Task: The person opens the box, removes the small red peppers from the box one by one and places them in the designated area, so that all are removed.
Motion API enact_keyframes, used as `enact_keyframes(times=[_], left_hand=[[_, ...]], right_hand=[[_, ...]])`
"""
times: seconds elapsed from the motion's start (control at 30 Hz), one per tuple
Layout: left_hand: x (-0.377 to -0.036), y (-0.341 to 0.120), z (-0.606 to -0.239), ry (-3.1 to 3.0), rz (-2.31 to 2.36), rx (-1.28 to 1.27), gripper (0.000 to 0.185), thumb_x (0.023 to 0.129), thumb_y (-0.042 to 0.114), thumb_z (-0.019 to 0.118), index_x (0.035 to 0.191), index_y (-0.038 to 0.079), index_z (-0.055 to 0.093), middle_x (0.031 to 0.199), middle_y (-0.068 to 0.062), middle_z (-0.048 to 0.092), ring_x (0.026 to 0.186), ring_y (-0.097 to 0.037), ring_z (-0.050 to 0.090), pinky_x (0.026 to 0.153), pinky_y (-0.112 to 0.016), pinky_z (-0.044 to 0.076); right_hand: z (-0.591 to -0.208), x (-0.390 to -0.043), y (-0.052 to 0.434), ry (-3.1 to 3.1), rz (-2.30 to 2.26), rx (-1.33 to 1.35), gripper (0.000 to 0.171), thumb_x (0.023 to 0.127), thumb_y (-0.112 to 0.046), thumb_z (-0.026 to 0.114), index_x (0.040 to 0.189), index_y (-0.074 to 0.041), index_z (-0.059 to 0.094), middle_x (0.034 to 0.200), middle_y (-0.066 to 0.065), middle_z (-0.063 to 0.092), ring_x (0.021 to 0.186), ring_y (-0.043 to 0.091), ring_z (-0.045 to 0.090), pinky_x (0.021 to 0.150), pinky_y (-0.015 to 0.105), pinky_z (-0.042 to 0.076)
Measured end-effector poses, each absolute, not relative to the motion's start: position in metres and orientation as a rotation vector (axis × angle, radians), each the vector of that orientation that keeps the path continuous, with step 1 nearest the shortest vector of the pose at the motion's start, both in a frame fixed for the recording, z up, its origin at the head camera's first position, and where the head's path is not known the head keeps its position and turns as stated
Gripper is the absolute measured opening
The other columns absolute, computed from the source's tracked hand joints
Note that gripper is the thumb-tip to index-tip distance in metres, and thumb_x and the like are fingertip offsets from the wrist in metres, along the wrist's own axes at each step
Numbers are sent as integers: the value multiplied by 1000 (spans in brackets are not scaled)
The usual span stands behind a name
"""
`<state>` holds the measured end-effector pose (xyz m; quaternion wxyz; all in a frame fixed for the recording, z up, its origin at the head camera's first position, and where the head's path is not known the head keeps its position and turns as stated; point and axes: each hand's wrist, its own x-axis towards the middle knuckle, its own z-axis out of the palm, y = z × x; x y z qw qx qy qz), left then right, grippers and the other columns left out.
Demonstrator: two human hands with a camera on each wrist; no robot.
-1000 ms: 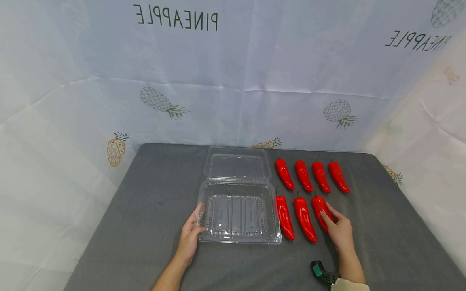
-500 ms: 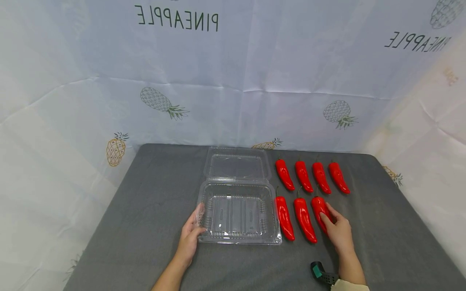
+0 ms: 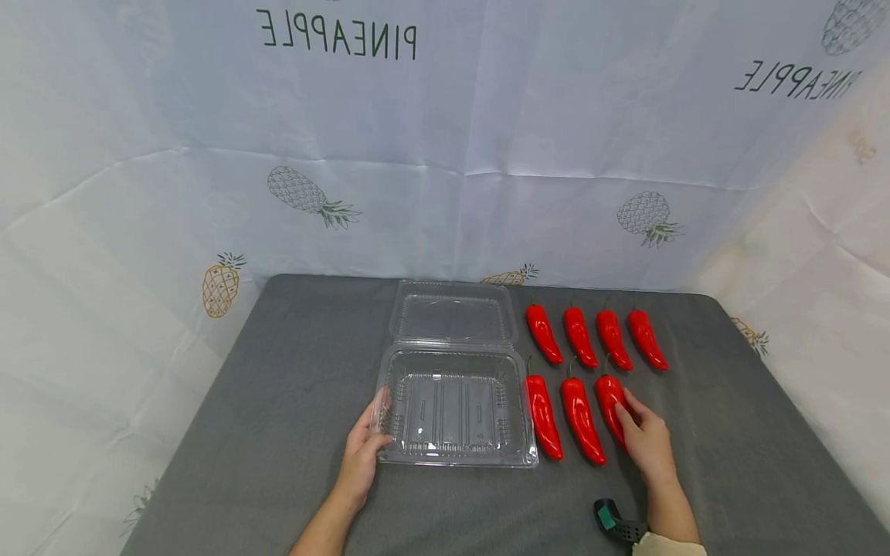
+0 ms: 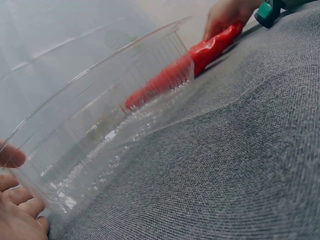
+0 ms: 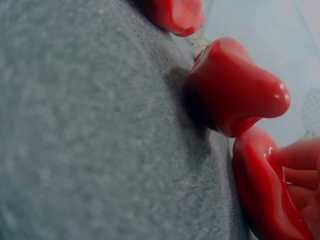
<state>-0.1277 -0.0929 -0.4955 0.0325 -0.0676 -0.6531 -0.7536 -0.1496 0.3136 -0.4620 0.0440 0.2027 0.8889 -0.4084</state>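
Seen from above on a grey desk: a clear plastic clamshell box, lid laid open on its far side. Left hand resting against the box's near left corner, thumb on the rim, fingers loosely extended along the wall, gripping nothing tightly. Right of the box, seven red peppers in two rows: four level with the lid, three level with the tray. Right hand laid over the pepper farthest from the box in the near row, fingers curled around its lower half, pepper lying flat on the desk. Between that pepper and the box, two more peppers, untouched. Behind the box, a pale backdrop printed with pineapples.
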Motion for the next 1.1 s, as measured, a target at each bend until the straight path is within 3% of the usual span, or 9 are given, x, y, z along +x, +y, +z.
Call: enact_keyframes(times=[0.27,0.63,1.1], left_hand=[[-127,-93,-495,-2013,-2318,-208,67,76,-13,37,142,-12,23,148,-30,21,124,15,35,99,-3,25],[-128,-93,-496,-1997,-2311,-206,67,75,-13,38,141,-13,24,146,-34,21,124,14,36,100,-4,26],[-127,-93,-494,-2012,-2314,-199,67,77,-13,38,142,-12,23,148,-30,22,124,15,35,99,-3,25]], right_hand=[[-461,-150,314,2710,-1225,619,64,96,-42,37,147,-7,21,150,24,22,139,42,20,110,56,20],[-464,-150,313,2794,-1158,601,72,90,-33,56,146,-3,23,145,29,29,129,43,34,103,54,32],[-459,-150,314,2786,-1132,616,67,92,-37,51,145,-4,26,145,30,28,131,45,31,102,55,34]])
